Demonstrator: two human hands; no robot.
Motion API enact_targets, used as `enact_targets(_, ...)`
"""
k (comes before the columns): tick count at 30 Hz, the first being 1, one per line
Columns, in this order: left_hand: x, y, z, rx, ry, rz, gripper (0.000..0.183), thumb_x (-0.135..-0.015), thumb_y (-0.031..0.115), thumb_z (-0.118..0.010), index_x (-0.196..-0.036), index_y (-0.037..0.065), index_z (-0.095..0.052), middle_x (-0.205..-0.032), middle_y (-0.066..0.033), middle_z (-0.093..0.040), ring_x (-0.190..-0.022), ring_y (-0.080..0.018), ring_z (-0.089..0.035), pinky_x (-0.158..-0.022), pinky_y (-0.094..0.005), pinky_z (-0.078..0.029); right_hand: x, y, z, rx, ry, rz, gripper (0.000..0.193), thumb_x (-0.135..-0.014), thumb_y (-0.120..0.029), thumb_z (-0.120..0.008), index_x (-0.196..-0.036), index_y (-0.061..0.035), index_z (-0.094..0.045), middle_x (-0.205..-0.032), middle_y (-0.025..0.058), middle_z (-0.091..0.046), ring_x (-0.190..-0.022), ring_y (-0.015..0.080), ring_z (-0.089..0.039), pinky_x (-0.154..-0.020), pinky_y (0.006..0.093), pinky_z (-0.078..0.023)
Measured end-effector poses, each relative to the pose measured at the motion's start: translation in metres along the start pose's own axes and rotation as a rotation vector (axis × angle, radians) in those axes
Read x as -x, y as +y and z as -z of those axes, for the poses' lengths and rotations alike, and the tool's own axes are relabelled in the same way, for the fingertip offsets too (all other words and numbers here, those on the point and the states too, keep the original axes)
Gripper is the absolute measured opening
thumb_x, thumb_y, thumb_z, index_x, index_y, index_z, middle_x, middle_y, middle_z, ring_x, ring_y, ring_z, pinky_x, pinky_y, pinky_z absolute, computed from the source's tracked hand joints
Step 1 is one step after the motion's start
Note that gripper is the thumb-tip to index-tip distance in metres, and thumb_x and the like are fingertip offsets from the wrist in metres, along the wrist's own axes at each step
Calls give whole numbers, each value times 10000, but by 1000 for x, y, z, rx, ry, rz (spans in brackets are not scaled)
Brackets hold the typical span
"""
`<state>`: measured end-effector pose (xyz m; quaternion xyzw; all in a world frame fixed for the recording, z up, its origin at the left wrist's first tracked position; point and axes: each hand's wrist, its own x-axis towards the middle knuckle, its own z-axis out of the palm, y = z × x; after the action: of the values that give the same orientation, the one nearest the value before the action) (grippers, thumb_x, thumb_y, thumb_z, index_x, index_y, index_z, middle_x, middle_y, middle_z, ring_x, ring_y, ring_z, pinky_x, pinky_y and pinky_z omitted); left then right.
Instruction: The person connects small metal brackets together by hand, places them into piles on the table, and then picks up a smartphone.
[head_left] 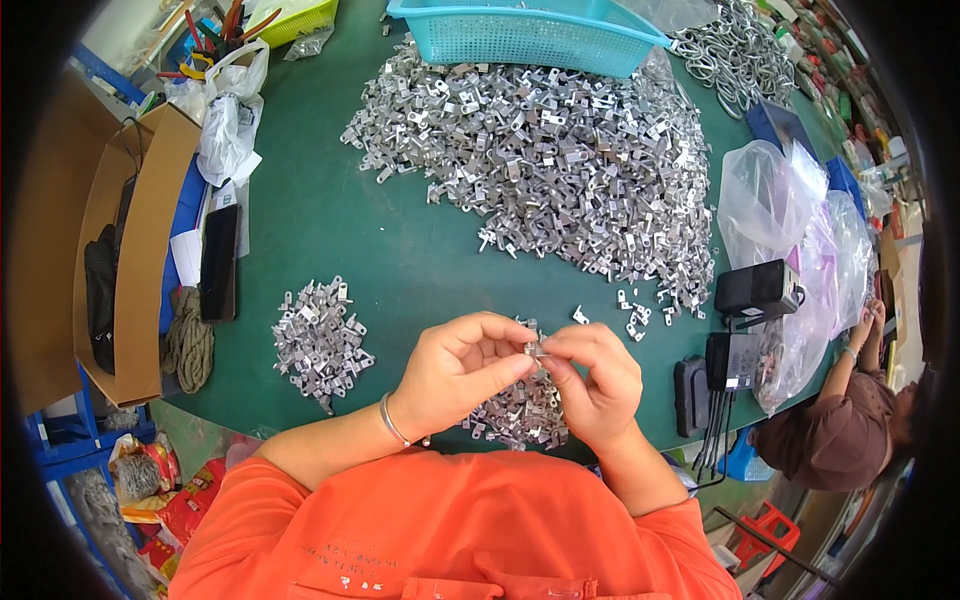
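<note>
Both left hand (pixel 452 368) and right hand (pixel 601 388) pinch one part (pixel 534 349) by the surface's (pixel 390 250) near edge; keep the pressure light.

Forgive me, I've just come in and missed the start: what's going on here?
A person in an orange shirt holds a small silvery piece between the fingers of the left hand and the right hand, over a green table. Below the hands lies a heap of silvery pieces; a small pile sits to the left, and a much larger pile spreads farther off, near a blue basket.
</note>
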<state>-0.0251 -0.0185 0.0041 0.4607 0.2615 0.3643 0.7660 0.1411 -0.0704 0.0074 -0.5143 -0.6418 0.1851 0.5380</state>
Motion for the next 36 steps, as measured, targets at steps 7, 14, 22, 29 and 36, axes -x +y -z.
enact_targets(7, 1, -4, 3, 58, 10, 0, 226, -860, -59, -617, -1083, -52, -581, -1066, -91, -613, -960, -143, -618, -853, -273, -529, 1, 1, 1, -60, 39, -70, 164, -742, 96, -692, -879, 14, -657, -825, 122, -654, -710, 216, -631, -612, 287, -506)
enact_targets(14, 0, -6, 0, -56, -24, -75, 246, -836, -94, -625, -1075, -42, -594, -1061, -85, -589, -964, -154, -617, -860, -287, -538, 6, 2, 6, -81, 26, -69, 145, -739, 106, -688, -846, 17, -646, -857, 136, -665, -731, 216, -644, -643, 278, -521)
enact_targets(22, 1, -6, -1, 2, 32, 4, 223, -835, -114, -607, -1045, -38, -599, -1086, -111, -585, -954, -165, -608, -814, -276, -537, 15, 9, 3, -366, 28, -152, 230, -755, 138, -670, -951, 29, -622, -927, 140, -628, -826, 177, -622, -722, 278, -524)
enact_targets(29, 0, -8, 4, -179, 11, -173, 209, -856, -84, -602, -1062, -47, -596, -1079, -117, -601, -959, -185, -627, -810, -301, -544, 14, 5, 4, -234, -27, -246, 192, -744, 102, -697, -913, 19, -658, -888, 123, -661, -762, 184, -637, -661, 270, -517)
enact_targets(36, 3, -2, 1, -34, 26, 161, 179, -910, 29, -596, -1070, -50, -594, -948, -95, -667, -840, -154, -668, -749, -263, -558, 13, 5, 1, -138, 20, -112, 170, -737, 91, -703, -884, 17, -661, -873, 119, -661, -749, 190, -642, -647, 266, -521)
